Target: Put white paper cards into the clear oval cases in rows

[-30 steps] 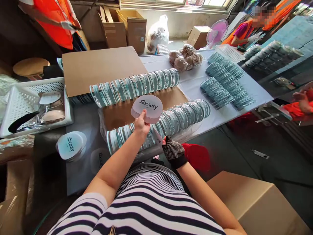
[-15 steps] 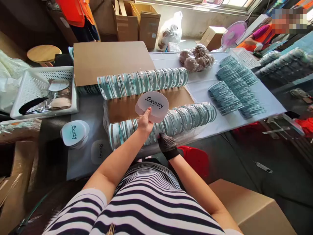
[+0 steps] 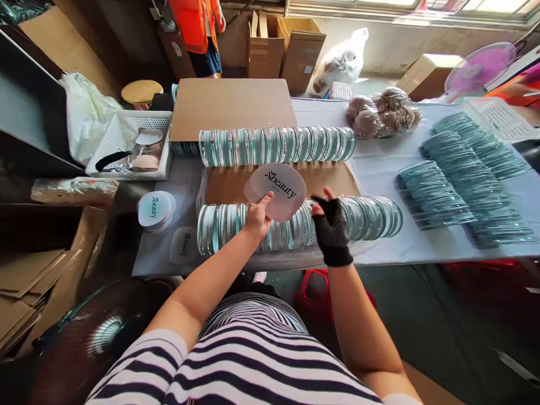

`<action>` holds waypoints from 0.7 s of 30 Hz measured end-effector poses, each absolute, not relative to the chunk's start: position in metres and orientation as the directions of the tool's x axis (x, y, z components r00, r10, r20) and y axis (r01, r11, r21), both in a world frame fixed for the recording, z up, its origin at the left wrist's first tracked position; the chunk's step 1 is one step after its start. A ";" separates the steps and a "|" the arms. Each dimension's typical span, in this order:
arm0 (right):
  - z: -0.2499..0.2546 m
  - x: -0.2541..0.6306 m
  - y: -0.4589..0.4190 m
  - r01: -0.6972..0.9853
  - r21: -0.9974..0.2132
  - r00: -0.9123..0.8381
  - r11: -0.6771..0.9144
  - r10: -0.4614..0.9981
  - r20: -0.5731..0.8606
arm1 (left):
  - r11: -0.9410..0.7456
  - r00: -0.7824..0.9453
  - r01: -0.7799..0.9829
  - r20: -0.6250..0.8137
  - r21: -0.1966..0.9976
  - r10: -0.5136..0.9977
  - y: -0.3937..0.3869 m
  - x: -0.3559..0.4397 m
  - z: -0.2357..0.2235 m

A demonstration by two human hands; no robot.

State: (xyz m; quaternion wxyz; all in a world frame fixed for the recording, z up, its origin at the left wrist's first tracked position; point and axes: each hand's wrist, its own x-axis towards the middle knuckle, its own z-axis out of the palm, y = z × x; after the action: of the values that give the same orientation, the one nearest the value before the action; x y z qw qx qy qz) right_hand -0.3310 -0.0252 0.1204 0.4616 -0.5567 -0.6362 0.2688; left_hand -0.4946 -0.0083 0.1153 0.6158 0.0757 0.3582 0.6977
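My left hand [image 3: 258, 215] pinches the lower edge of a frosted round lid [image 3: 276, 190] printed "Sbeauty", holding it up over the near row of clear round cases [image 3: 295, 223]. My right hand [image 3: 329, 223], in a black fingerless glove, is raised just right of the lid above the same row, fingers curled with a thumb and fingertip showing; nothing shows in it. A second row of cases [image 3: 278, 144] lies behind, across a sheet of cardboard [image 3: 230, 184].
A stack of printed lids [image 3: 156, 208] and a single lid [image 3: 184, 245] lie at the left. White basket [image 3: 118, 132] at the far left, flat cardboard [image 3: 230, 107] behind, fanned piles of rings [image 3: 464, 180] at the right, a bag of puffs [image 3: 382, 112], a red stool [image 3: 310, 289] under the table.
My right hand has risen from the table's near edge to beside the lid. The view has swung left. The lid stays in my left hand.
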 end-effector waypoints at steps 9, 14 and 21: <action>0.138 -0.393 -0.036 0.740 -0.488 -0.156 0.462 0.824 0.544 | 0.051 -0.235 -0.749 -0.336 0.660 0.912 -0.035 -0.513 0.130; 0.122 -0.369 -0.081 0.868 -0.480 0.182 0.127 0.818 0.546 | 0.066 -0.240 -0.796 -0.414 0.601 0.878 -0.022 -0.535 0.132; 0.085 -0.367 -0.199 0.944 -0.253 -0.102 0.212 0.916 0.387 | 0.050 -0.207 -0.882 -0.481 0.468 0.852 -0.007 -0.558 0.123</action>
State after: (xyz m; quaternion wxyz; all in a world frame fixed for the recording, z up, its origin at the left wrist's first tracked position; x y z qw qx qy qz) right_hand -0.3669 -0.1987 0.0852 0.2362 -0.6271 -0.7417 -0.0291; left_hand -0.5577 -0.0074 0.1229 0.6293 -0.0210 0.3589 0.6890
